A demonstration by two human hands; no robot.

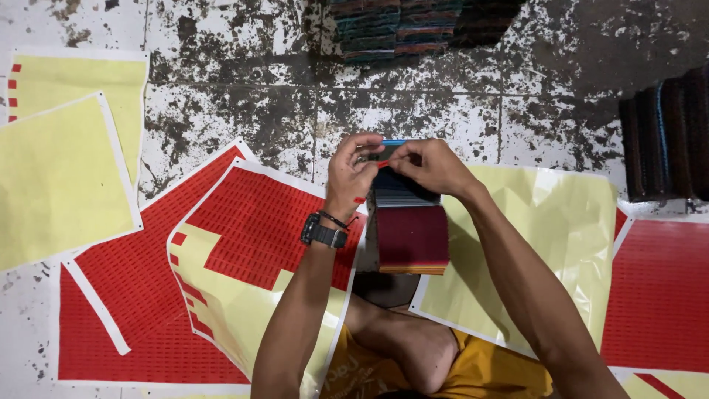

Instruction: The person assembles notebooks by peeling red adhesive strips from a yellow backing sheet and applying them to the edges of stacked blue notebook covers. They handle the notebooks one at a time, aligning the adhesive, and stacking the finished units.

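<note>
A fanned stack of fabric swatches (410,235), maroon on top with dark blue layers behind, rests on my knee. My left hand (350,176), a black watch on its wrist, pinches the stack's far edge. My right hand (430,165) meets it there, fingers closed on a small red sticker (382,163) at the top swatch. Another red sticker clings near my left wrist (359,200). A sheet of small red stickers (251,229), partly peeled to its yellow backing, lies just left of my left arm.
More red sticker sheets (657,295) and bare yellow backing sheets (59,177) lie around on the stained, paint-worn floor (413,111). Stacks of swatch books stand at the top (399,29) and at the right edge (668,140).
</note>
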